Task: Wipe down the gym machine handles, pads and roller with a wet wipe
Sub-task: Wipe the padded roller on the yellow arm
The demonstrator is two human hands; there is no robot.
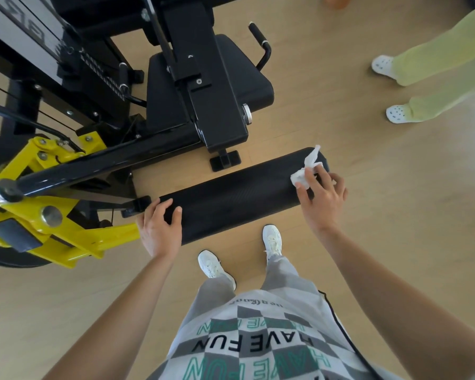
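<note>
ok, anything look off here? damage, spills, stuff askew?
Nothing stands out. The left hand grips one end of the long black padded roller; the right hand holds a crumpled white wet wipe on the other end. No tears in it, no spills on the light wood floor.

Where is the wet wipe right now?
In the head view, right of centre: the wet wipe lies crumpled on the right end of the black roller, held there by the right hand.
</note>
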